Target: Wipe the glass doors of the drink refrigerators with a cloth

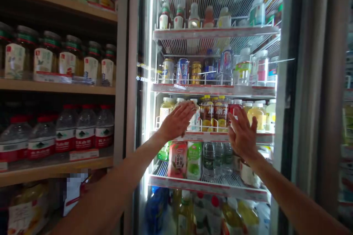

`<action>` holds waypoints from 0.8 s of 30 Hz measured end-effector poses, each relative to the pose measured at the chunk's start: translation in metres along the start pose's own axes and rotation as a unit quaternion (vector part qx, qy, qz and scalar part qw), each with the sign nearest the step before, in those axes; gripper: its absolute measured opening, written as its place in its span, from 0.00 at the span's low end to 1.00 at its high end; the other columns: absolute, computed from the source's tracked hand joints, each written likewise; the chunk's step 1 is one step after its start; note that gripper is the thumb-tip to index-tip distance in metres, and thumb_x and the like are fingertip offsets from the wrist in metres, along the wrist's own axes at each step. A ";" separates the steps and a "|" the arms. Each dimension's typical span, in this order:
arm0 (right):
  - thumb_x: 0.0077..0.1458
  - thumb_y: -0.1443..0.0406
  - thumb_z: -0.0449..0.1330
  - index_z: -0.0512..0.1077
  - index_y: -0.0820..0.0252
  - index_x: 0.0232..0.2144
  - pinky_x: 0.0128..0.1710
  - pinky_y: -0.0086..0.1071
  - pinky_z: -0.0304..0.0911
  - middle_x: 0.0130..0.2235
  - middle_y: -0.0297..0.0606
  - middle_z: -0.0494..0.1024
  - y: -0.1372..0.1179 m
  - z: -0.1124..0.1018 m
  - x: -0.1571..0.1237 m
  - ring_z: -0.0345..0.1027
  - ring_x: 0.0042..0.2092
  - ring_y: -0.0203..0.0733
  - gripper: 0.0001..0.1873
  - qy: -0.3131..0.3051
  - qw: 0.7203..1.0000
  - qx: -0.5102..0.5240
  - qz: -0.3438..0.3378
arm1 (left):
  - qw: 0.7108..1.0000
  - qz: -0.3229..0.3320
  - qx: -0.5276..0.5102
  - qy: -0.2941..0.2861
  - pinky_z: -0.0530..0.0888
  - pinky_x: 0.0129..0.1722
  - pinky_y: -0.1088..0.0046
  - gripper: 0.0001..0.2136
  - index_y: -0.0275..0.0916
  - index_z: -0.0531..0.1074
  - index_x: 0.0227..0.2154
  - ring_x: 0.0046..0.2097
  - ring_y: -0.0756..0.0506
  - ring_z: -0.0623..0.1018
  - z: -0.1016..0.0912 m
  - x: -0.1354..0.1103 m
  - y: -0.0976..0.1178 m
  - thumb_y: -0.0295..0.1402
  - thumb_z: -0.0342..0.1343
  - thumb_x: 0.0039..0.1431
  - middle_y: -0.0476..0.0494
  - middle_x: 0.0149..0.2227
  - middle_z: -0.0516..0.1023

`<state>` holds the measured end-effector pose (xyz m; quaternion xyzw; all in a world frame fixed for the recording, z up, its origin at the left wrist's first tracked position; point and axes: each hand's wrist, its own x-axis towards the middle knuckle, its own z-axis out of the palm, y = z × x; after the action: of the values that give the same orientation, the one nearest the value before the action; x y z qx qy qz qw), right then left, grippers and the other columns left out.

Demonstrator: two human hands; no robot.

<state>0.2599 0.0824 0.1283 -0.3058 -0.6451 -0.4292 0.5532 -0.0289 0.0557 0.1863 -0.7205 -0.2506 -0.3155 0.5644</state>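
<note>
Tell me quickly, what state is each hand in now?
Left hand: open, fingers extended, nothing visibly held.
Right hand: open, fingers spread, nothing visibly held.

A rack stands left of a fridge. The left hand is before the left part of the fridge's middle shelf, the right hand before its right part (whether either touches anything is unclear), with drink bottles behind and between them. On the shelf above, cans line the left of the front edge; below, water bottles stand near mid-edge, a container by the right front corner.
</note>
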 end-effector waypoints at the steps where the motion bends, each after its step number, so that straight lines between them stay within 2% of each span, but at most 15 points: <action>1: 0.59 0.66 0.50 0.44 0.47 0.64 0.63 0.51 0.35 0.66 0.37 0.50 0.001 0.002 0.004 0.46 0.65 0.48 0.34 -0.003 1.000 -0.002 -0.004 | 1.000 0.013 -0.003 -0.006 0.57 0.63 0.60 0.26 0.39 0.48 0.62 0.66 0.44 0.49 -0.001 0.002 -0.005 0.29 0.42 0.61 0.40 0.63 0.57; 2: 0.59 0.66 0.50 0.44 0.47 0.64 0.63 0.51 0.35 0.66 0.37 0.51 0.002 0.003 0.006 0.46 0.65 0.48 0.33 -0.005 1.000 -0.004 -0.005 | 1.000 -0.007 0.000 0.006 0.57 0.63 0.60 0.25 0.38 0.49 0.62 0.66 0.44 0.49 -0.002 0.005 -0.012 0.29 0.42 0.62 0.39 0.63 0.58; 3: 0.59 0.66 0.50 0.45 0.47 0.64 0.63 0.51 0.35 0.66 0.37 0.51 0.002 0.004 0.006 0.46 0.65 0.48 0.33 -0.005 1.000 -0.005 -0.006 | 0.998 -0.058 0.008 0.032 0.57 0.63 0.59 0.24 0.37 0.50 0.62 0.66 0.43 0.50 -0.003 0.007 -0.021 0.29 0.41 0.62 0.38 0.63 0.57; 5: 0.59 0.66 0.49 0.46 0.48 0.64 0.63 0.50 0.35 0.66 0.38 0.52 0.002 0.004 0.004 0.46 0.65 0.47 0.32 -0.004 1.000 -0.005 -0.007 | 0.975 -0.194 0.027 0.106 0.55 0.64 0.55 0.24 0.35 0.49 0.62 0.66 0.41 0.49 -0.003 0.015 -0.033 0.30 0.40 0.62 0.35 0.64 0.54; 7: 0.59 0.66 0.49 0.45 0.49 0.64 0.63 0.49 0.36 0.66 0.39 0.52 0.000 0.005 0.002 0.45 0.65 0.47 0.32 -0.002 1.000 -0.001 -0.006 | 0.954 -0.264 0.032 0.140 0.53 0.64 0.52 0.26 0.35 0.47 0.63 0.67 0.40 0.47 0.000 0.024 -0.032 0.30 0.39 0.62 0.35 0.65 0.50; 9: 0.59 0.65 0.49 0.45 0.51 0.64 0.63 0.49 0.36 0.66 0.40 0.51 -0.002 0.005 0.000 0.44 0.66 0.47 0.32 0.005 1.000 0.003 -0.006 | 0.974 -0.205 0.012 0.096 0.53 0.64 0.53 0.27 0.37 0.44 0.63 0.67 0.41 0.46 0.005 0.033 -0.017 0.30 0.40 0.62 0.38 0.65 0.50; 11: 0.59 0.65 0.49 0.45 0.51 0.64 0.63 0.49 0.36 0.66 0.40 0.52 -0.002 0.005 0.000 0.44 0.66 0.47 0.32 0.007 1.000 0.006 -0.006 | 0.997 -0.078 -0.011 0.014 0.54 0.64 0.57 0.27 0.38 0.45 0.63 0.66 0.42 0.48 0.008 0.038 -0.003 0.30 0.41 0.61 0.41 0.65 0.53; 13: 0.59 0.65 0.49 0.45 0.50 0.64 0.63 0.49 0.35 0.65 0.40 0.52 0.000 0.003 0.001 0.44 0.66 0.46 0.32 0.001 1.000 0.006 -0.006 | 0.999 -0.003 -0.021 -0.026 0.55 0.64 0.59 0.25 0.38 0.50 0.62 0.66 0.44 0.51 0.006 0.041 -0.003 0.30 0.41 0.61 0.42 0.64 0.56; 14: 0.60 0.65 0.49 0.45 0.50 0.64 0.63 0.49 0.35 0.65 0.40 0.53 0.003 0.002 0.001 0.44 0.66 0.46 0.32 -0.001 1.000 0.005 -0.006 | 1.000 -0.008 -0.019 -0.017 0.55 0.64 0.59 0.24 0.38 0.52 0.61 0.66 0.44 0.51 0.005 0.042 -0.009 0.30 0.41 0.61 0.42 0.63 0.57; 15: 0.60 0.65 0.49 0.45 0.49 0.64 0.63 0.49 0.35 0.65 0.39 0.53 0.006 0.000 0.001 0.45 0.66 0.46 0.32 -0.001 1.000 0.002 -0.004 | 0.999 -0.043 -0.013 0.008 0.55 0.64 0.59 0.24 0.37 0.53 0.60 0.66 0.44 0.51 0.003 0.043 -0.017 0.30 0.41 0.61 0.40 0.63 0.57; 18: 0.60 0.65 0.49 0.46 0.49 0.64 0.63 0.50 0.36 0.65 0.40 0.54 0.013 -0.006 0.001 0.44 0.66 0.46 0.31 0.005 1.000 -0.005 0.007 | 0.968 -0.220 0.007 0.118 0.52 0.65 0.55 0.24 0.34 0.52 0.61 0.66 0.41 0.49 0.001 0.052 -0.035 0.29 0.40 0.61 0.36 0.64 0.53; 19: 0.60 0.65 0.49 0.46 0.49 0.63 0.63 0.50 0.37 0.65 0.40 0.54 0.014 -0.008 0.001 0.44 0.66 0.46 0.31 0.006 1.000 -0.006 0.008 | 0.959 -0.248 0.008 0.135 0.51 0.65 0.54 0.25 0.34 0.51 0.61 0.67 0.40 0.48 0.003 0.056 -0.035 0.29 0.40 0.61 0.36 0.65 0.52; 20: 0.60 0.65 0.49 0.46 0.49 0.63 0.63 0.50 0.37 0.65 0.40 0.54 0.013 -0.009 0.001 0.44 0.66 0.46 0.31 0.006 1.000 -0.005 0.007 | 0.961 -0.244 0.004 0.132 0.51 0.65 0.53 0.25 0.34 0.50 0.61 0.67 0.40 0.47 0.005 0.061 -0.030 0.30 0.40 0.61 0.37 0.65 0.51; 21: 0.60 0.65 0.49 0.46 0.49 0.64 0.63 0.50 0.37 0.65 0.40 0.54 0.012 -0.009 0.002 0.44 0.66 0.46 0.31 0.004 1.000 -0.004 0.003 | 0.972 -0.205 -0.005 0.110 0.51 0.65 0.54 0.25 0.36 0.50 0.62 0.67 0.41 0.47 0.007 0.064 -0.023 0.30 0.40 0.61 0.39 0.65 0.52; 24: 0.60 0.66 0.49 0.43 0.49 0.64 0.63 0.50 0.36 0.65 0.39 0.52 0.006 -0.009 0.005 0.44 0.66 0.46 0.32 0.000 1.000 0.002 -0.012 | 0.999 -0.016 -0.036 0.002 0.54 0.65 0.61 0.23 0.40 0.52 0.61 0.66 0.45 0.50 0.011 0.070 -0.005 0.31 0.41 0.62 0.44 0.63 0.57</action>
<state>0.2685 0.0767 0.1342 -0.2969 -0.6498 -0.4341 0.5487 0.0165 0.0678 0.2392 -0.7353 -0.2491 -0.3349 0.5339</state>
